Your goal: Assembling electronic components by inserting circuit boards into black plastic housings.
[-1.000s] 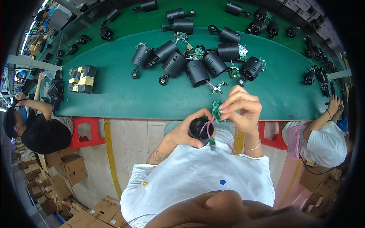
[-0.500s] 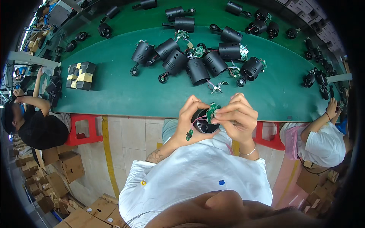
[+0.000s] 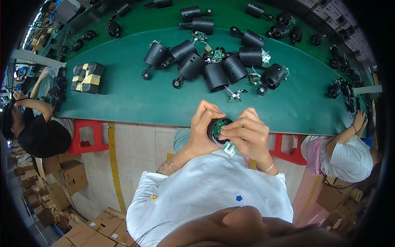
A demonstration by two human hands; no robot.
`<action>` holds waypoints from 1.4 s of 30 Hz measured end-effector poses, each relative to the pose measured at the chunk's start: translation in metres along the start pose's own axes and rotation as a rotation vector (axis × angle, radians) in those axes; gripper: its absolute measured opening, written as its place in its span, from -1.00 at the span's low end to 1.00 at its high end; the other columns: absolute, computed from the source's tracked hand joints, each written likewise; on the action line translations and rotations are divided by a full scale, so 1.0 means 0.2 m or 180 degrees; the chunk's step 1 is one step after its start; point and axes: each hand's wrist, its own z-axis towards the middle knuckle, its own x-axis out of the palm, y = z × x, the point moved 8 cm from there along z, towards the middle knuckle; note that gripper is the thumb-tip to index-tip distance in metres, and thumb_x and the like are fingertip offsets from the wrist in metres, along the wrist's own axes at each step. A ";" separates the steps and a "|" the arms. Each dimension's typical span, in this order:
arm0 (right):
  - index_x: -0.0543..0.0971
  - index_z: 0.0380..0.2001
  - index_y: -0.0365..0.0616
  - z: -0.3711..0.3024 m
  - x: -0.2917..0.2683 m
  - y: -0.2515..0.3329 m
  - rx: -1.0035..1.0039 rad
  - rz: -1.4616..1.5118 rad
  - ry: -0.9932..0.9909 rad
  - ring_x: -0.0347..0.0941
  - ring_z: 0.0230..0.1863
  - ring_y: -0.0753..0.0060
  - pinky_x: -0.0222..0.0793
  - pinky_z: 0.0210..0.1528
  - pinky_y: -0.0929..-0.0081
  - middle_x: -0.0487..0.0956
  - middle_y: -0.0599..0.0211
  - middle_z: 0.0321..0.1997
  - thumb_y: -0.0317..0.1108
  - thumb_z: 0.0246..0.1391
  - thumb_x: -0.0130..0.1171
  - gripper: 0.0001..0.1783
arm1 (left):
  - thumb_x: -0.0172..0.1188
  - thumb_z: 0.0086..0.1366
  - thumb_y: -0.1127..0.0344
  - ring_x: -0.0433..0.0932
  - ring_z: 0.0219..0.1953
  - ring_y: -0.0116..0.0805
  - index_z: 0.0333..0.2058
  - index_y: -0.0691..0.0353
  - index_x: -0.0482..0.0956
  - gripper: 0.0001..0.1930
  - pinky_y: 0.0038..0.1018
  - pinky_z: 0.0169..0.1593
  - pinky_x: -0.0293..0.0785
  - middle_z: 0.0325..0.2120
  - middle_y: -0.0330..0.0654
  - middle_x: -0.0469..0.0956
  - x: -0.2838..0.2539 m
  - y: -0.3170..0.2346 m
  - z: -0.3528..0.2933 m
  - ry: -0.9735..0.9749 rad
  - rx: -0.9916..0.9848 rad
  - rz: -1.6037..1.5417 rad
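Observation:
Just off the table's near edge, my left hand (image 3: 201,129) is wrapped round a black cylindrical housing (image 3: 212,125), its open end turned up. A green circuit board (image 3: 221,125) sits in the mouth of the housing. The fingers of my right hand (image 3: 249,133) pinch that board at its right side. Below my right fingertips hangs a smaller board (image 3: 230,149), blurred, outside the rim by a pinkish wire. How deep the green board sits is hidden by my fingers.
Several black housings (image 3: 216,77) with boards and wires lie across the green table (image 3: 135,105). A taped black block (image 3: 87,78) stands at the left. Co-workers sit on both sides by red stools (image 3: 87,138). Cardboard boxes (image 3: 74,177) are stacked at the lower left.
The green board has gone from above the housing into its mouth, with my right hand moving slightly left and down. The smaller board has swung from the left side to below the rim.

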 end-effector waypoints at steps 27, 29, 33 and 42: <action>0.67 -0.43 -0.13 0.03 0.01 0.00 0.0588 -0.0576 -0.0438 0.27 -0.34 0.44 0.24 -0.15 0.50 0.54 0.47 -0.39 -0.48 -0.37 0.44 -0.72 | 0.42 -0.30 0.41 0.34 -0.40 -0.32 -0.23 0.23 0.38 -0.44 -0.47 -0.30 0.30 -0.37 -0.20 0.32 -0.03 0.07 -0.01 0.0674 -0.0275 -0.0021; 0.68 -0.39 -0.13 0.03 0.02 -0.02 0.0543 -0.0600 -0.0236 0.27 -0.33 0.44 0.24 -0.16 0.50 0.52 0.46 -0.39 -0.45 -0.40 0.46 -0.66 | 0.43 -0.31 0.40 0.37 -0.38 -0.29 -0.19 0.23 0.34 -0.39 -0.46 -0.26 0.32 -0.34 -0.18 0.33 -0.04 0.09 -0.03 0.0554 -0.0476 -0.0100; 0.69 -0.34 -0.13 0.02 0.03 -0.04 0.0503 -0.0573 -0.0029 0.26 -0.32 0.44 0.25 -0.18 0.51 0.50 0.46 -0.40 -0.42 -0.43 0.49 -0.60 | 0.44 -0.33 0.39 0.40 -0.35 -0.25 -0.14 0.24 0.30 -0.31 -0.43 -0.21 0.36 -0.29 -0.15 0.35 -0.05 0.12 -0.07 0.0450 -0.0652 -0.0108; 0.70 -0.30 -0.13 0.01 0.04 -0.06 0.0530 -0.0239 -0.0110 0.25 -0.34 0.45 0.25 -0.25 0.52 0.47 0.47 -0.45 -0.45 -0.45 0.49 -0.55 | 0.46 -0.32 0.50 0.41 -0.23 -0.34 0.01 0.21 0.19 -0.15 -0.45 -0.08 0.41 -0.15 -0.17 0.26 -0.04 0.09 -0.06 0.0642 -0.0467 0.0313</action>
